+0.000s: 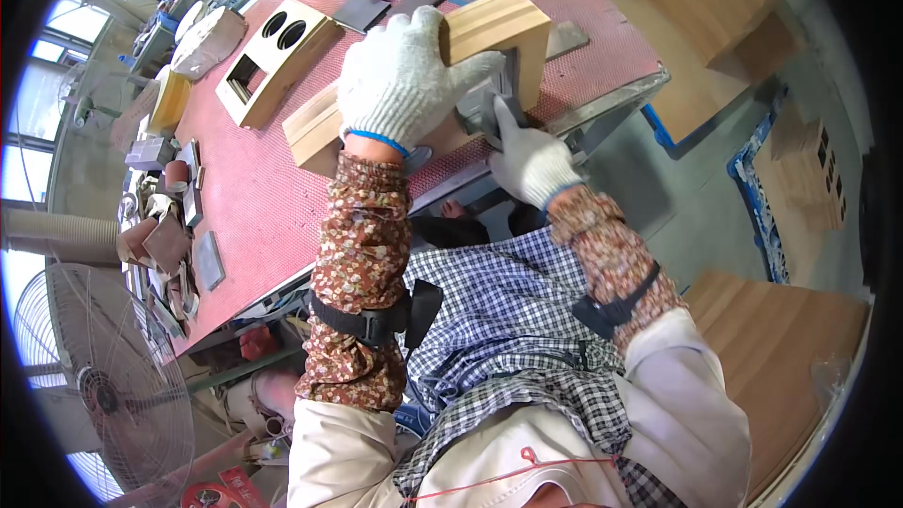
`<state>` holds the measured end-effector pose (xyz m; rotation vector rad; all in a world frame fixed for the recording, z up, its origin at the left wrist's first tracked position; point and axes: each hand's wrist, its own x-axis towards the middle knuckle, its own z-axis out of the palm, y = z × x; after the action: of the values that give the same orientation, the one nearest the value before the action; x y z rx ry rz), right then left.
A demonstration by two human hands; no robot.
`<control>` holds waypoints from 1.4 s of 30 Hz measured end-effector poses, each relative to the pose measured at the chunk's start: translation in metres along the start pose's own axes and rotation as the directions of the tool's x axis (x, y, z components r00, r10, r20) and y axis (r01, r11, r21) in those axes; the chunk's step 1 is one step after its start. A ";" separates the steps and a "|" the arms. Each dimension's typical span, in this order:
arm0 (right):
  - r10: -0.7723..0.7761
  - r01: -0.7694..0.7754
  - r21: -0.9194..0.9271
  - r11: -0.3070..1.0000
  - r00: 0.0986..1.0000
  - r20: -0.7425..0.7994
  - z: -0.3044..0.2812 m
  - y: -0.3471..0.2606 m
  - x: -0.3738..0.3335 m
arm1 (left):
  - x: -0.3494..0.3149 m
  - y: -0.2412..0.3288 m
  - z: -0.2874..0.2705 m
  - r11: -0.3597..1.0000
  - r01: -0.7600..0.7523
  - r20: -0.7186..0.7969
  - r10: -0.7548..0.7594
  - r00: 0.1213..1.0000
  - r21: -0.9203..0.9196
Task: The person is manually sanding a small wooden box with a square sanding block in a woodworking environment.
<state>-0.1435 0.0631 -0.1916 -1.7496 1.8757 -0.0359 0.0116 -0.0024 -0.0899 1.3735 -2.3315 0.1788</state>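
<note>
A light wooden box (497, 23) stands at the near edge of the red-topped table, its grain showing along the top. My left hand (403, 73), in a white knitted glove, lies over the box and grips it, thumb stretched to the right. In my gloved right hand (532, 162) is a dark grey sanding pad (493, 119), pressed to the near side of the box by its opening. The fingertips of the right hand are partly hidden behind the pad and the box.
On the red table (254, 226) sit a wooden box with round holes (273, 56), grey sanding blocks (361, 12) and a pile of abrasive pieces (162, 240). A fan (99, 390) is at lower left. Wooden panels (720, 0) and stacked parts (809, 174) stand right.
</note>
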 end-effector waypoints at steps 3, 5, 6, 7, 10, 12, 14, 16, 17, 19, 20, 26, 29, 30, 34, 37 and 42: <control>-0.049 0.046 -0.083 0.996 0.998 -0.034 -0.003 0.009 0.007 | 0.004 0.004 0.001 1.000 -0.009 0.025 0.009 1.000 0.000; -0.097 0.090 -0.085 0.992 0.992 -0.081 -0.013 0.006 0.024 | 0.009 0.004 0.001 0.999 -0.002 0.034 0.001 0.999 0.035; -0.102 0.095 -0.088 0.992 0.992 -0.075 -0.010 0.006 0.020 | 0.006 0.003 0.001 0.999 0.005 0.035 -0.007 0.999 0.036; -0.073 0.070 -0.058 0.996 0.995 -0.063 -0.004 0.007 0.009 | 0.004 0.003 0.001 1.000 -0.003 0.036 0.003 0.999 0.017; -0.021 0.020 -0.042 0.999 0.999 -0.036 0.009 0.015 -0.016 | 0.001 -0.002 0.000 1.000 0.015 -0.008 -0.015 1.000 0.021; -0.009 0.009 -0.016 1.000 0.998 -0.054 0.003 0.013 -0.001 | 0.002 -0.001 0.002 0.999 -0.007 -0.016 0.007 1.000 0.034; -0.011 0.015 0.079 0.997 0.999 -0.051 0.004 0.010 0.001 | 0.000 -0.001 0.003 1.000 -0.008 -0.014 0.008 1.000 0.023; -0.015 0.024 0.174 0.984 0.999 -0.049 0.019 0.016 0.001 | 0.000 -0.002 0.003 0.999 0.008 0.003 -0.008 1.000 0.042; -0.128 0.159 0.248 0.956 0.982 -0.138 0.043 0.027 -0.003 | 0.003 -0.001 0.001 0.999 0.006 -0.002 -0.005 1.000 0.046; -0.196 0.278 0.407 0.870 0.953 -0.231 0.051 0.029 0.002 | 0.001 0.002 -0.003 1.000 -0.001 -0.006 0.002 1.000 0.009; -0.184 0.269 0.414 0.869 0.955 -0.233 0.051 0.024 0.016 | 0.003 0.003 0.000 1.000 -0.012 0.001 0.012 1.000 0.006; -0.248 -0.194 0.978 0.077 0.946 0.208 0.032 0.008 -0.008 | -0.002 -0.002 -0.003 0.999 0.025 0.035 -0.027 0.999 0.036; -0.218 -0.201 0.965 0.170 0.947 0.236 0.018 0.000 0.010 | 0.004 0.000 -0.001 0.999 0.027 0.034 -0.028 0.999 0.028; -0.205 -0.184 0.942 0.282 0.947 0.246 0.008 -0.002 0.018 | 0.005 0.003 -0.004 0.999 0.030 0.027 -0.030 0.999 0.018; -0.373 0.481 0.332 0.811 0.863 -0.340 0.054 0.022 0.022 | 0.006 0.004 -0.004 0.999 0.039 0.071 -0.038 0.997 -0.005; -0.240 0.245 0.143 0.959 0.969 -0.049 0.009 0.007 -0.009 | 0.002 0.006 -0.007 0.998 0.056 0.091 -0.055 0.994 -0.006; -0.043 0.043 0.025 0.999 0.999 -0.004 0.001 0.006 -0.001 | -0.002 0.003 -0.005 0.999 0.044 0.051 -0.044 0.998 -0.002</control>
<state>-0.1487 0.0653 -0.1947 -1.7734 1.8324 -0.0779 0.0113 0.0026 -0.0861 1.4425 -2.3395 0.1287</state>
